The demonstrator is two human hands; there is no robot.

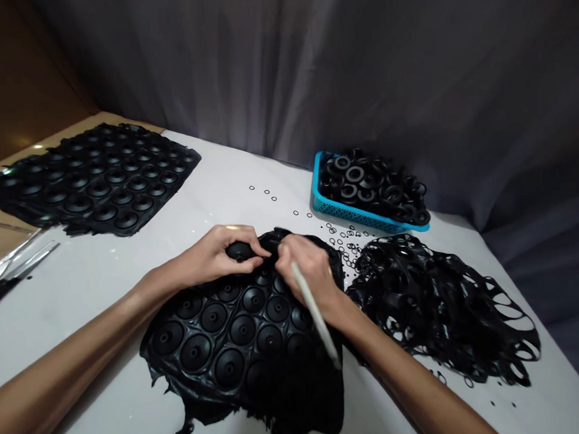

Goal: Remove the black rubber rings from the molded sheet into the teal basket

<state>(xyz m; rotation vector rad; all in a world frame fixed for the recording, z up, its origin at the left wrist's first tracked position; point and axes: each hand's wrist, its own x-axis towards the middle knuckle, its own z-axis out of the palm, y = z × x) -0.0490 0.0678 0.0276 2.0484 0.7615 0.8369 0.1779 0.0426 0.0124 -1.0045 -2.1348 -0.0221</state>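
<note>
On the rubber sheet (pixel 229 339), the left hand (pixel 212 255) pinches a far-edge cup (pixel 239 251); the right hand (pixel 308 270), just right, grips a white tool (pixel 318 318) slanting near-right

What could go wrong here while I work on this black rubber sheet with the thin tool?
The thin tool in your right hand works beside your left hand, so a slip might nick a finger or tear the rubber sheet. The small rings scattered nearby could get brushed off the table.
</note>
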